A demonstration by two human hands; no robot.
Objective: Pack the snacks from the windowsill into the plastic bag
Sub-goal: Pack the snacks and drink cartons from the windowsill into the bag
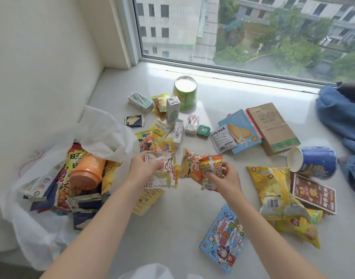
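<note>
Holding one snack each, both hands hover above the windowsill [192,198] just beside the plastic bag [31,228]. The left hand [144,168] pinches a pale tea sachet [164,174] by its upper part, its grip closed on the packet; the right hand [227,176] has its fingers curled round an orange snack packet [200,168], held near its crimped end.

Both packets look light, soft and crinkly, so they should carry easily from a pinch at the sealed edge, where the film is flat and doubled; squeezing the puffed middle could crush what is inside. The glossy film may slip a little in a loose hold.

The plastic bag lies open on the left of the windowsill, its white rim slumped. Inside it are an orange-lidded jar [86,172] lying on its side, a red printed packet [71,168], a yellow packet and several dark blue wrappers. Being limp, the bag will likely need its mouth kept open as more goes in.

Much remains outside: a green tub [185,93], small drink cartons [172,109], a biscuit box [241,131], a brown carton [273,127], a blue cup [313,162] tipped over, yellow crisp bags [273,190] and a blue cartoon box [225,238].
</note>
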